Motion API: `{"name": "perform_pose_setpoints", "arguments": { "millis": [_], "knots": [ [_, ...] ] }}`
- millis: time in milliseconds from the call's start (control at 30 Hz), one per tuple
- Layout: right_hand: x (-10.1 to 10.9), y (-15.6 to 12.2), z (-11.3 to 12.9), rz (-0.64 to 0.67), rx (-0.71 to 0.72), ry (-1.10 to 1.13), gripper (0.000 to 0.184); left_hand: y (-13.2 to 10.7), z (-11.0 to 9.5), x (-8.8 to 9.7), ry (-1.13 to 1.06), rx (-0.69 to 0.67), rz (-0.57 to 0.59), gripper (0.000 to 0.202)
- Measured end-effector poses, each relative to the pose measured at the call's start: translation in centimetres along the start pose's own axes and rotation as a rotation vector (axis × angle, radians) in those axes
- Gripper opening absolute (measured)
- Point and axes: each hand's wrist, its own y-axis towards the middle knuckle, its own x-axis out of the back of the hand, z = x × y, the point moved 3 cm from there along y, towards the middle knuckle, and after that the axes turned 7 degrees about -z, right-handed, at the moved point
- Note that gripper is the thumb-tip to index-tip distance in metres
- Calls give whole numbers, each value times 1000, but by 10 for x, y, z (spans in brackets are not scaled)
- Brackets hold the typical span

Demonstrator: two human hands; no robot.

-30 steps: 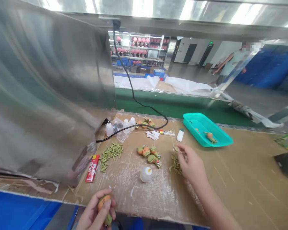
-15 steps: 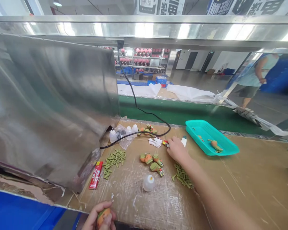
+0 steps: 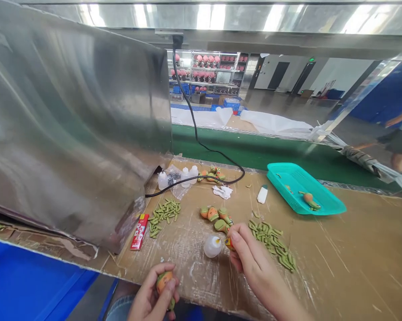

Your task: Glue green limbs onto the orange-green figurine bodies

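Now grips an orange-and-green toy figure (image 3: 163,281) in the left hand (image 3: 152,298) at the bottom edge of the frame, just off the near edge of the counter (image 3: 354,263), with the grip closed tight around it. Pinches a small red-and-yellow piece (image 3: 228,243) in the right hand (image 3: 251,261) at lower centre, with the grip clamped on it at the fingertips, just right of a round white glue bottle (image 3: 212,246) standing on the counter.

Just above the right hand, a heap of similar figures (image 3: 217,216). To the right of the hand, a scatter of green pieces (image 3: 274,243). Left of centre, a second green pile (image 3: 164,211) beside a red packet (image 3: 140,225). Further back, small white bottles (image 3: 194,174), a crumpled white scrap (image 3: 223,191) and a black cable (image 3: 201,147) looping across. At right of centre, a teal tray (image 3: 324,207) with one figure lying in it. Across the left half of the frame, a bent metal sheet (image 3: 70,125).
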Motion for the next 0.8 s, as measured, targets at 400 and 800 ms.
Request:
{"name": "perform_pose_setpoints", "arguments": {
  "millis": [400,800],
  "knots": [
    [-2,5,1,-57,-4,-198,32,-1,5,-1,79,-19,-37,38],
    [1,3,7,-70,-17,-238,35,-6,-1,-3,152,-67,-13,37]
  ]
}}
